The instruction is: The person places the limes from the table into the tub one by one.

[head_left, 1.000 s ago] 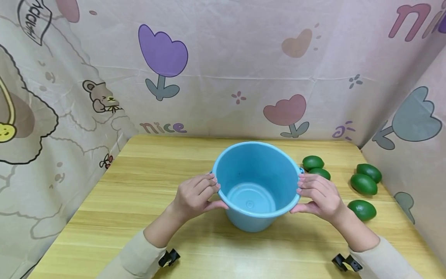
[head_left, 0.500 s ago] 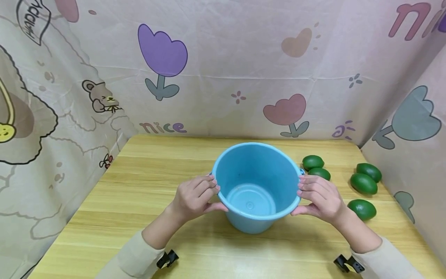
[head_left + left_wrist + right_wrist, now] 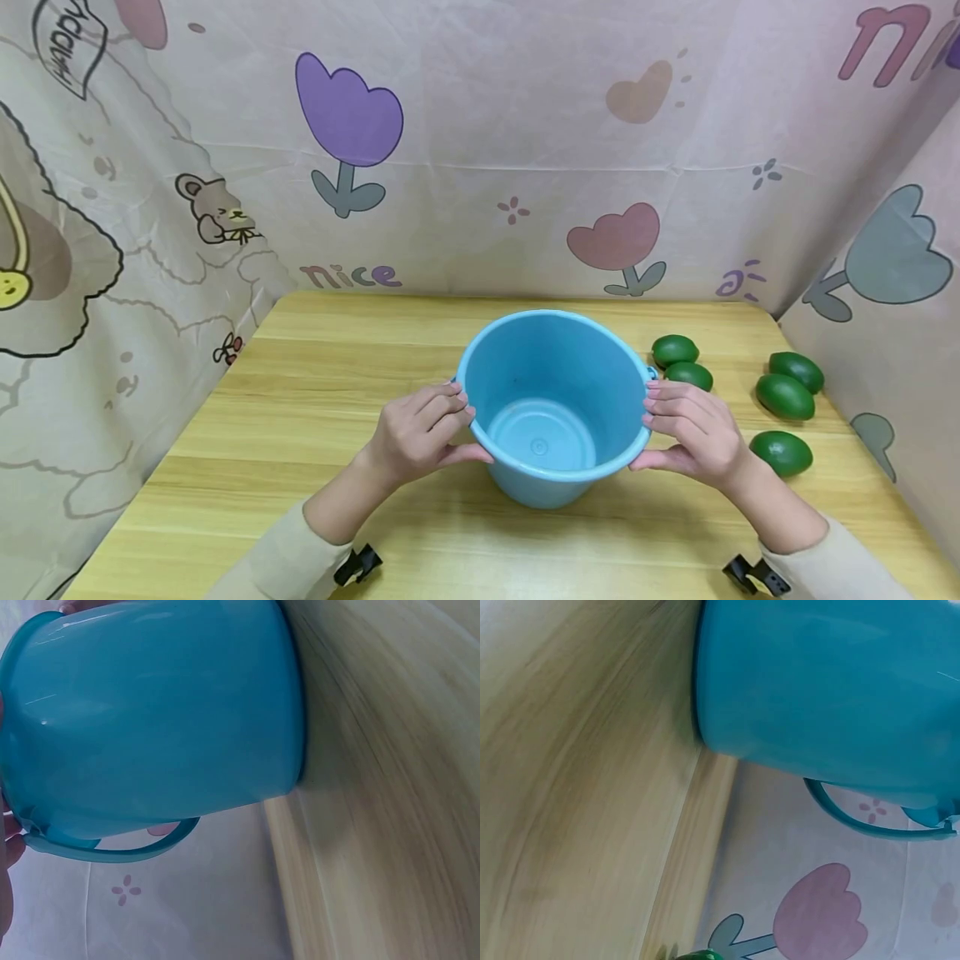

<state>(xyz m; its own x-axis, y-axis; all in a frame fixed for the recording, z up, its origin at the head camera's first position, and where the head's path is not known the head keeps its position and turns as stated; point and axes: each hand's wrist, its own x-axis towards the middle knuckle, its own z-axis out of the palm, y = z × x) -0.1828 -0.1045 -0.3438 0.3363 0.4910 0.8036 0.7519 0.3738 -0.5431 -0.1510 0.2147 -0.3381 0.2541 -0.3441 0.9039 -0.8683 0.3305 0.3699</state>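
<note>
A light blue plastic bucket stands on the wooden table, its inside empty. My left hand grips the left side of the rim, fingers over the edge and thumb below it at the front. On the opposite side, my right hand holds the rim in the same way. The bucket's handle hangs down on the far side in the left wrist view. In the right wrist view, the bucket wall meets the tabletop at its base.
Two green oval fruits, like limes, lie just right of the bucket. Three more green fruits are near the table's right edge, one of them behind my right wrist. A printed curtain hangs along the back and sides of the wooden table.
The bucket has shifted slightly toward me, with both hands moving along on its rim. The green fruits have stayed in place.
</note>
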